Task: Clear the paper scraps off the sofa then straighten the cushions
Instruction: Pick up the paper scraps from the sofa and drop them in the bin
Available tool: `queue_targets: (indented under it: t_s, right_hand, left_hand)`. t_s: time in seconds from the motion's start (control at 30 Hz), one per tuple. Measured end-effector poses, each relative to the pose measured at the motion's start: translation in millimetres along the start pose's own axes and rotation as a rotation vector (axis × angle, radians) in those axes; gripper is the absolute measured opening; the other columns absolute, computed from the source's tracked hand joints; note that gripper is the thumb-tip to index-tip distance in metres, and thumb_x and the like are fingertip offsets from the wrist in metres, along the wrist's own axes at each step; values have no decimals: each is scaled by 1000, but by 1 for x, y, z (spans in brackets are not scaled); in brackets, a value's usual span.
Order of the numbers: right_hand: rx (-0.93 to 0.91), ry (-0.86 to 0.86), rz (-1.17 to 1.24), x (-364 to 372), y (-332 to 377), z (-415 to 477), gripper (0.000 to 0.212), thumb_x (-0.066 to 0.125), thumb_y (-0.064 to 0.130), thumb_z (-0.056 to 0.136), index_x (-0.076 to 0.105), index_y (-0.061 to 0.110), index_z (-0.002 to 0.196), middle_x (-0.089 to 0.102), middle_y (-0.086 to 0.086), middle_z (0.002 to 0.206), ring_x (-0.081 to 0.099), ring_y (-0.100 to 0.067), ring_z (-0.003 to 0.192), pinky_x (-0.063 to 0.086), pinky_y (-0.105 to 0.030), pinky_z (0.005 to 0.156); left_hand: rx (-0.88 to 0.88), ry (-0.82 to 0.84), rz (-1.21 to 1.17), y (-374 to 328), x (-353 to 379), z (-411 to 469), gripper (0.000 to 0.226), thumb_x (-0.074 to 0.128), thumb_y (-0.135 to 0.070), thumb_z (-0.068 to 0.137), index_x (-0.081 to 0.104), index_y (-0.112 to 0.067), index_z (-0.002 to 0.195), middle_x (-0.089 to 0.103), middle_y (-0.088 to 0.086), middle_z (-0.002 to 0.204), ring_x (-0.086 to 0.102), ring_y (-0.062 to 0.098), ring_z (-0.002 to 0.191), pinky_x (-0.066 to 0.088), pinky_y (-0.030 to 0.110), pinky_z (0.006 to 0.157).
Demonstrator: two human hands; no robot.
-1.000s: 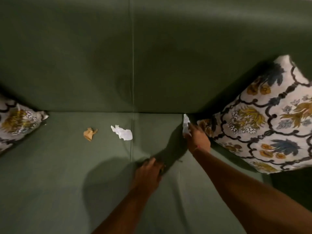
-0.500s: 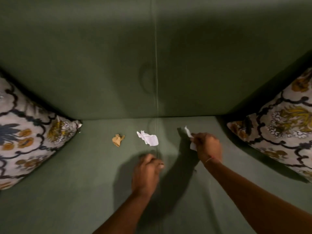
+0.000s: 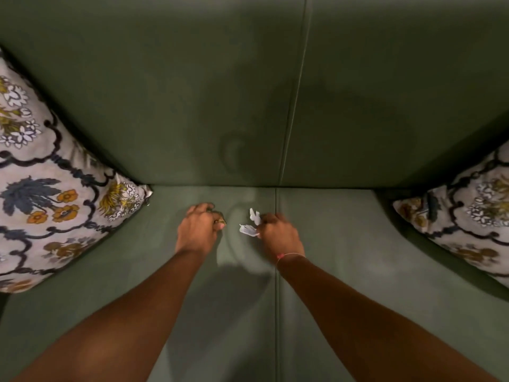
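Observation:
Both my hands rest on the green sofa seat (image 3: 358, 271) near its back. My right hand (image 3: 278, 235) is closed around white paper scraps (image 3: 249, 228); two white pieces stick out to its left. My left hand (image 3: 198, 230) is curled over the spot where the tan paper scrap (image 3: 220, 220) lay; only a sliver of tan shows at the fingertips. A floral cushion (image 3: 49, 194) leans in the left corner and another floral cushion (image 3: 462, 216) lies tilted at the right.
The sofa's backrest (image 3: 192, 92) rises straight ahead, with a seam down its middle. A matching seam runs down the seat just right of my right hand.
My right hand carried its white scrap left and closed on the second white scrap. My left hand reached forward onto the tan scrap. The view shifted left, showing more of the left cushion.

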State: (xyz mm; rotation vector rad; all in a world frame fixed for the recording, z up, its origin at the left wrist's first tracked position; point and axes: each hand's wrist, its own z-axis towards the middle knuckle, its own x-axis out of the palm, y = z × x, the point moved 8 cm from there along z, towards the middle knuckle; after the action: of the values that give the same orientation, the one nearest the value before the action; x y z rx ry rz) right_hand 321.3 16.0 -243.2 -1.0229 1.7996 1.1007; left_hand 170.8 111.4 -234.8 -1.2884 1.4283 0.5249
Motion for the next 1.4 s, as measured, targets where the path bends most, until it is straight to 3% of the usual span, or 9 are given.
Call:
queue_targets:
  t_s: [0.13, 0.27, 0.43, 0.6, 0.8, 1.0, 1.07, 1.23, 1.4]
  right_hand:
    - [110, -1, 44, 10, -5, -15, 27, 52, 22, 94, 67, 10, 113, 69, -13, 104, 66, -32, 97, 56, -41, 81]
    - [491, -56, 522, 20, -13, -46, 16, 66, 17, 84, 78, 26, 90, 76, -5, 91, 70, -23, 84, 57, -34, 84]
    - [712, -34, 1029, 58, 42, -86, 13, 80, 6, 68, 77, 19, 67, 72, -1, 56, 67, -18, 49, 61, -37, 64]
    - [675, 138, 984, 102, 152, -115, 23, 81, 10, 69, 72, 27, 56, 73, -12, 66, 70, -30, 63, 59, -47, 75]
    - [466, 421, 891, 170, 320, -169, 7, 73, 14, 76, 75, 20, 79, 73, 7, 60, 69, -7, 54, 54, -18, 51]
    - [426, 625, 901, 255, 477, -227, 22, 68, -12, 75, 68, 9, 69, 58, 5, 37, 52, -13, 33, 41, -20, 35]
    - [427, 617, 793, 280, 506, -237, 7, 73, 1, 73, 75, 8, 74, 64, 1, 45, 61, -15, 41, 51, -23, 44]
    - [269, 605, 364, 341, 557, -224, 24, 67, 36, 77, 77, 25, 95, 76, -3, 103, 68, -24, 99, 50, -25, 83]
    - [301, 622, 367, 391, 564, -206, 33, 73, 38, 79, 72, 24, 109, 68, -1, 123, 63, -25, 112, 50, -29, 95]
  left_hand:
    - [-14, -62, -66, 10, -1, -20, 12, 68, -26, 80, 74, -26, 90, 70, 1, 98, 64, 29, 93, 51, 36, 76]
    - [-122, -79, -246, 40, -8, -56, 18, 70, -29, 80, 75, -29, 97, 75, 1, 100, 68, 27, 93, 51, 33, 81]
    - [-317, -117, -404, 110, -22, -126, 22, 74, -36, 75, 76, -31, 96, 77, 3, 97, 71, 28, 90, 56, 35, 77]
    - [-558, -148, -559, 216, -31, -220, 22, 74, -36, 76, 76, -28, 97, 78, 2, 96, 72, 23, 90, 56, 36, 81]
    - [-862, -152, -618, 356, -27, -365, 13, 65, -42, 80, 74, -39, 89, 76, -4, 80, 70, 20, 77, 55, 33, 70]
    - [-1278, -247, -675, 482, 0, -490, 28, 65, -40, 82, 73, -21, 101, 74, 12, 102, 65, 36, 94, 50, 40, 84]
    - [-1335, -245, -685, 514, 13, -507, 29, 67, -41, 80, 75, -18, 96, 75, 16, 99, 66, 39, 94, 52, 40, 83]
    - [-1454, -218, -794, 572, 54, -514, 44, 67, -48, 73, 73, -14, 100, 75, 12, 101, 68, 32, 97, 56, 40, 87]
    - [-1472, -225, -849, 597, 79, -509, 42, 67, -47, 74, 72, -19, 105, 75, 12, 102, 70, 34, 92, 58, 42, 85]
